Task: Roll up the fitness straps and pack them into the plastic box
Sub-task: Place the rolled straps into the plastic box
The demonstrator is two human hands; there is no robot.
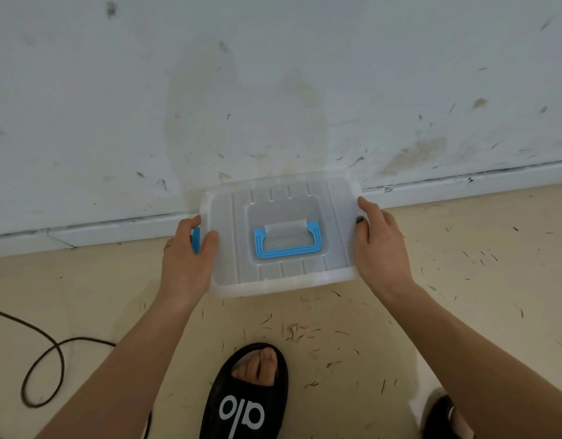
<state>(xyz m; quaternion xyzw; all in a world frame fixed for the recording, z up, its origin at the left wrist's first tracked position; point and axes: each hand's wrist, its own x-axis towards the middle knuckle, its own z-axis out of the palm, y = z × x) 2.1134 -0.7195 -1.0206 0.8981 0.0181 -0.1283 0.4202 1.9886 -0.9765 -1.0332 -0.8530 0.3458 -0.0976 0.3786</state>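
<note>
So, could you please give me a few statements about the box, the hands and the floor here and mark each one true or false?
1. The lid is on the plastic box. True.
2. The blue carry handle stands upright. False: it lies flat in the lid's recess.
3. The left hand and the right hand grip opposite ends of the box. True.
4. A rolled fitness strap lies on the floor beside the box. False: no strap shows on the floor.
5. A dark cable curves over the floor to the left. True.
6. The box stands in the middle of the room. False: it is by the wall's skirting board.
</note>
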